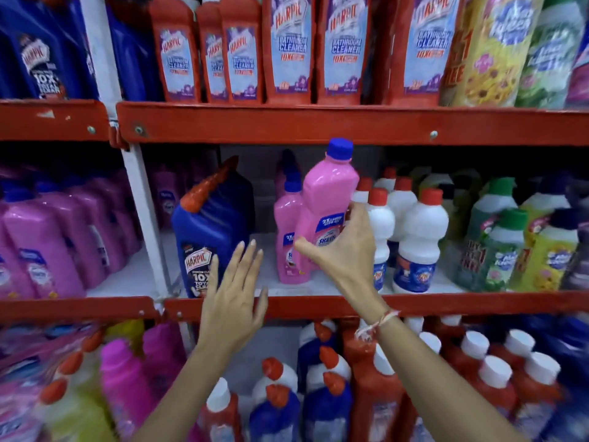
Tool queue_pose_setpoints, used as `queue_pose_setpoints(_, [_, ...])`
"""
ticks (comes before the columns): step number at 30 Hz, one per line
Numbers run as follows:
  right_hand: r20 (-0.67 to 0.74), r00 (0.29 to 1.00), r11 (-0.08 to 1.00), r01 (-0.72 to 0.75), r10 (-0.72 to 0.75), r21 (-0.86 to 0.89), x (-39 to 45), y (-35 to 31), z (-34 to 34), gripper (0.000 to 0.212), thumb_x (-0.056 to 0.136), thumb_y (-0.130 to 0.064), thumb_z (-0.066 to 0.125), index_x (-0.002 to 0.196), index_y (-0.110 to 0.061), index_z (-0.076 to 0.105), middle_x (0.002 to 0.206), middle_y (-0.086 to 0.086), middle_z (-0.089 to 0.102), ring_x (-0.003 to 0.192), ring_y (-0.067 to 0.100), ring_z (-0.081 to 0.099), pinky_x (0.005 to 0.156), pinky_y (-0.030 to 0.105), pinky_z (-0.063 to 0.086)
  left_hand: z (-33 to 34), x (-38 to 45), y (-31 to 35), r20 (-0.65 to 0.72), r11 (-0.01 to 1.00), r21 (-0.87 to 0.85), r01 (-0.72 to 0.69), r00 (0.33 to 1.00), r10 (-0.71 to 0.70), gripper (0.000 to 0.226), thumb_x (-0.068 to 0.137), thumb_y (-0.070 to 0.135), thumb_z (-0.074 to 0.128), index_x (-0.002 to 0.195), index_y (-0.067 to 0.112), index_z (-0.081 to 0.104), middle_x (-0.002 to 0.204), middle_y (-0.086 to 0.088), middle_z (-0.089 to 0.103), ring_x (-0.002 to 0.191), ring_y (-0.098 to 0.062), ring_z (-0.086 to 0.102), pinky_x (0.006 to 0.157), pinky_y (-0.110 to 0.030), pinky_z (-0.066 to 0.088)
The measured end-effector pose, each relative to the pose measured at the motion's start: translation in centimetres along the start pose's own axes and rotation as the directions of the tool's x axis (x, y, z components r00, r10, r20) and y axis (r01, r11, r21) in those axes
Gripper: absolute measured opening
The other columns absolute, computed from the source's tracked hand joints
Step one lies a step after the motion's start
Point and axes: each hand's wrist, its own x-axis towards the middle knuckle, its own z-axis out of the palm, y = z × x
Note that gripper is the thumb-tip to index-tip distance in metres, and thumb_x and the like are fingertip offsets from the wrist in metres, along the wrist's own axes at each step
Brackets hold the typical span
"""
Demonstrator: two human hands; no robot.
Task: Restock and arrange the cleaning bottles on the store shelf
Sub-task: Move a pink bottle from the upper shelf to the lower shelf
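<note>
My right hand [345, 250] grips a pink bottle with a blue cap [325, 199] around its label, holding it tilted above the middle shelf [446, 303]. Just behind and to its left stands a smaller pink bottle [287, 240] on the shelf. My left hand [234, 295] is open with fingers spread, held flat in front of the shelf edge, beside a blue Harpic bottle with a red cap [207, 237]. A bare white patch of shelf lies between the blue bottle and the pink ones.
White bottles with red caps [420, 240] stand right of the held bottle, then green and yellow bottles [510, 247]. Red Harpic bottles [287, 49] fill the top shelf. Pink bottles [47, 237] fill the left bay. Mixed red, blue and white bottles [366, 393] crowd the bottom shelf.
</note>
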Motion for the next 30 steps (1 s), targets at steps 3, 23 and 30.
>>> queue_pose_setpoints(3, [0.039, 0.998, 0.999, -0.040, 0.041, -0.023, -1.1, 1.7, 1.1, 0.080, 0.049, -0.048, 0.081, 0.115, -0.015, 0.048, 0.105, -0.001, 0.052, 0.092, 0.015, 0.055, 0.072, 0.025, 0.046, 1.4, -1.4, 0.1, 0.102, 0.999, 0.040, -0.016, 0.995, 0.012, 0.058, 0.093, 0.035, 0.037, 0.143, 0.005, 0.043, 0.154, -0.010, 0.038, 0.144, -0.026, 0.032, 0.114, -0.057, 0.031])
queue_pose_setpoints(23, [0.213, 0.969, 0.992, -0.116, 0.126, -0.059, -3.1, 4.8, 3.0, 0.086, 0.053, -0.051, 0.079, 0.122, -0.013, 0.045, 0.113, 0.007, 0.058, 0.101, 0.021, 0.060, 0.078, 0.030, 0.056, 3.2, -3.0, 0.9, 0.233, 0.998, -0.031, 0.047, 0.972, -0.039, 0.059, 0.095, 0.045, 0.033, 0.141, 0.010, 0.048, 0.147, -0.008, 0.051, 0.140, -0.023, 0.041, 0.115, -0.051, 0.032])
queue_pose_setpoints(30, [0.282, 0.951, 0.992, -0.119, 0.127, -0.043, -3.2, 5.1, 2.6, 0.079, 0.066, -0.041, 0.081, 0.130, -0.014, 0.044, 0.120, 0.005, 0.058, 0.108, 0.019, 0.060, 0.085, 0.031, 0.056, 2.7, -2.9, 1.5, 0.205, 0.994, -0.089, 0.063, 0.978, -0.044, 0.060, 0.096, 0.045, 0.030, 0.141, 0.010, 0.047, 0.147, -0.008, 0.050, 0.140, -0.022, 0.041, 0.116, -0.052, 0.029])
